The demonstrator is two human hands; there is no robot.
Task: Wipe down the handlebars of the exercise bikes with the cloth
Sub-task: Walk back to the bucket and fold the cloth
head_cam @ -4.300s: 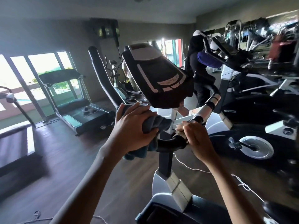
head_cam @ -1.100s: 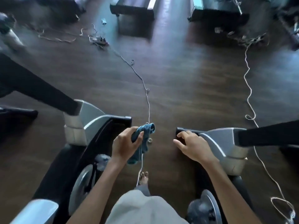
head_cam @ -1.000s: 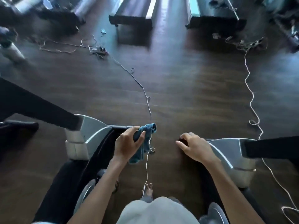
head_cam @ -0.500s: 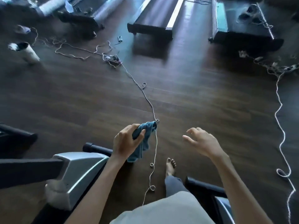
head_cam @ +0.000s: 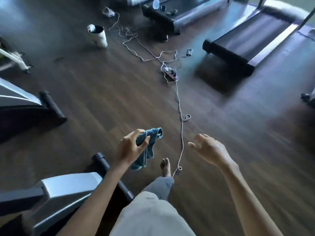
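Note:
My left hand [head_cam: 130, 149] grips a crumpled blue cloth [head_cam: 148, 149], which hangs down in front of me over the dark wood floor. My right hand [head_cam: 208, 148] floats free to the right with its fingers spread and holds nothing. The silver and black base of one exercise bike [head_cam: 56, 189] lies at the lower left, just under my left forearm. Another bike's base [head_cam: 25, 106] sits at the left edge. No handlebars are in view.
A white cable [head_cam: 180, 133] runs across the floor from a power strip [head_cam: 170, 73] to my bare foot [head_cam: 165, 167]. Two treadmills [head_cam: 247, 41] stand at the top right. A white cylindrical bin [head_cam: 98, 35] stands at the top left.
I have left the handlebars and turned left while stepping forward. The right-hand bike has dropped out of view. My right hand has opened wider; the cloth stays in my left hand.

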